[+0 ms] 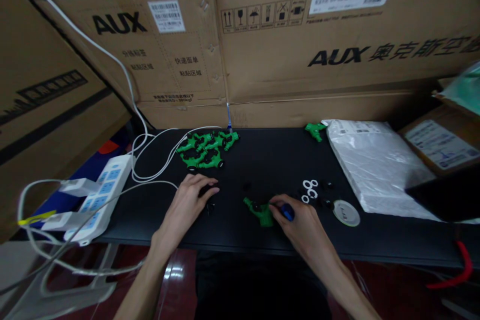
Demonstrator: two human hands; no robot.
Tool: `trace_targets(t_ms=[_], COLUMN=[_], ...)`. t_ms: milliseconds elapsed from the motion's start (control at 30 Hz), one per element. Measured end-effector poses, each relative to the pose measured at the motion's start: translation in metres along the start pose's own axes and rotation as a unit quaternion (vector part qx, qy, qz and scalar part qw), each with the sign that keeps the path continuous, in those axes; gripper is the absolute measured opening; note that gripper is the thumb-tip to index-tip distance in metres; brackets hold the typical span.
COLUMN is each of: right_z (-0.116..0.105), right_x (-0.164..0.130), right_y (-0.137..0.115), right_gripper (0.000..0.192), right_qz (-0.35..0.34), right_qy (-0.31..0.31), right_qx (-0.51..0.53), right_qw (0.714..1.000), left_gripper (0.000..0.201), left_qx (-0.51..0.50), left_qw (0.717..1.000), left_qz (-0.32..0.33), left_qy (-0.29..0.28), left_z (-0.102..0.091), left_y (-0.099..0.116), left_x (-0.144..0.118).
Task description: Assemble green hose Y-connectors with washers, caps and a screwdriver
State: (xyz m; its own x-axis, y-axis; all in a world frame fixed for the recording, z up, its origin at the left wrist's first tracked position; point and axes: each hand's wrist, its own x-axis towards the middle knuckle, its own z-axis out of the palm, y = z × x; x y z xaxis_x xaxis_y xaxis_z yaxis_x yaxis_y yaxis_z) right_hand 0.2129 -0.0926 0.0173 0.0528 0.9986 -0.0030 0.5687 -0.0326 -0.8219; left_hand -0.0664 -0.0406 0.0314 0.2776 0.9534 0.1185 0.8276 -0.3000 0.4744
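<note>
My right hand [300, 217] is closed around a blue-handled tool [287, 211], whose tip I cannot make out. Its thumb and fingertips meet the right edge of a green plastic piece [265, 216] with black fittings, lying on the black table. Over to the left, my left hand [193, 195] rests low with thumb and forefinger apart and nothing visible between them. Tiny black parts [210, 207] lie just below its fingertips. Beyond that hand sits a cluster of similar green pieces [204, 150] with black parts attached.
White rings [309, 189] and small black parts lie right of centre, beside a round tin lid [347, 213]. One more green piece [315, 131] sits by a white plastic package [378, 165]. A power strip [103, 195] with cables borders the left; cardboard boxes [262, 70] wall the back.
</note>
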Motion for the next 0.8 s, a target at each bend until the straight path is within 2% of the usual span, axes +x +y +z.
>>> trace_targets(t_ms=[167, 300, 467, 600, 800], right_z=[-0.007, -0.015, -0.02, -0.027, -0.035], right_x=[-0.004, -0.011, -0.015, -0.012, -0.005], right_y=[-0.005, -0.01, -0.012, -0.013, -0.025], right_gripper=[0.024, 0.027, 0.027, 0.024, 0.032], right_qz=[-0.004, 0.007, 0.043, 0.053, 0.046], right_qy=[0.009, 0.016, 0.009, -0.007, -0.049], right_qx=[-0.001, 0.012, 0.051, 0.08, 0.139], right_qw=[1.0, 1.0, 0.998, 0.995, 0.988], left_gripper=[0.019, 0.037, 0.017, 0.022, 0.022], left_qx=[-0.014, -0.015, -0.025, -0.087, -0.185], left_qw=[0.999, 0.996, 0.994, 0.99, 0.97], left_qz=[0.037, 0.076, 0.072, 0.102, 0.16], left_qy=[-0.01, -0.037, -0.073, -0.044, 0.004], left_z=[0.009, 0.028, 0.046, 0.04, 0.026], left_y=[0.023, 0.038, 0.04, 0.051, 0.086], left_x=[0.007, 0.022, 0.041, 0.035, 0.014])
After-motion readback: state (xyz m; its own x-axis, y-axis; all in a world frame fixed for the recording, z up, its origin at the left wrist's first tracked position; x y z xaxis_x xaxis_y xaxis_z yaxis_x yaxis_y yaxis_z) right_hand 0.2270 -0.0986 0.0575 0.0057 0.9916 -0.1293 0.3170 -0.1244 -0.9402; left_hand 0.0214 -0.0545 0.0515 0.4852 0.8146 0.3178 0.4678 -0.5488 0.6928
